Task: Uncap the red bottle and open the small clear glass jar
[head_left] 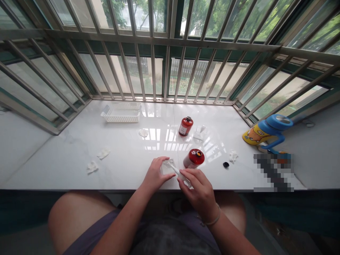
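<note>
My left hand rests at the front of the counter, thumb and fingers closed around the sides of a small clear square dish. In my right hand is a white tool with a slender tapered tip, pinched between thumb and fingers. Its tip points into the dish; whether it touches the bottom I cannot tell, and its rear end is partly hidden by the fingers. Just beyond my right hand stands an uncapped red bottle. A small black cap lies to its right.
A second red bottle, with a black top, stands farther back beside a clear square piece. Crumpled white tissues lie around the white counter. A white basket sits back left, a blue-and-yellow jug right. Window bars edge the back.
</note>
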The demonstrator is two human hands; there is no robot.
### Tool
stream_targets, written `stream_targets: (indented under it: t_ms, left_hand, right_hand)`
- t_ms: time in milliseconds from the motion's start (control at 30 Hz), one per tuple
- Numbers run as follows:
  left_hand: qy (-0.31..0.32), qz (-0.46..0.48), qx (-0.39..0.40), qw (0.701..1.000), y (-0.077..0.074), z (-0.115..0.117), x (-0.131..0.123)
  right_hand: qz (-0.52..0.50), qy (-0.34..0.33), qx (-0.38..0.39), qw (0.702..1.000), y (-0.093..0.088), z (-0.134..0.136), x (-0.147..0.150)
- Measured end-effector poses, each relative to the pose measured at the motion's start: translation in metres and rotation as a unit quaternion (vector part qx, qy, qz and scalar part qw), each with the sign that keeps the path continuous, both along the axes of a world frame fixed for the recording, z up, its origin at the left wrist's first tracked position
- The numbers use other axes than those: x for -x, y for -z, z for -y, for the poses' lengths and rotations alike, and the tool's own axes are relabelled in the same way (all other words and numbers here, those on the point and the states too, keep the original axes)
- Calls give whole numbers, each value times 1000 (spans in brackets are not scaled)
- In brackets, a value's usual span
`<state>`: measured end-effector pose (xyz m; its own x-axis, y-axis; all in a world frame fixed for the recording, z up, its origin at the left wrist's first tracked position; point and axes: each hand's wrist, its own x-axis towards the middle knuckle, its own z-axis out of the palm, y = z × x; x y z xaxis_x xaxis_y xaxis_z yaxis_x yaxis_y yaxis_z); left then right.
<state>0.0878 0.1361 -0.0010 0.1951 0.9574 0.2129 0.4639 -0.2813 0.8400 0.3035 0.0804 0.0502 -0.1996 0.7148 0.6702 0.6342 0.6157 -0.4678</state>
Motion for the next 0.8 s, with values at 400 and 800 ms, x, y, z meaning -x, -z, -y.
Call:
stream_targets:
  t_ms: [400, 800]
  left_hand:
    - [-3, 1, -2, 1000, 3, -1, 1]
    - [-2, -3, 0, 1000, 4, -1, 1]
  right_hand:
    - [-23, -17, 82, 996, -23, -7, 10]
    - [-29, -31, 55, 998, -38, 1, 7]
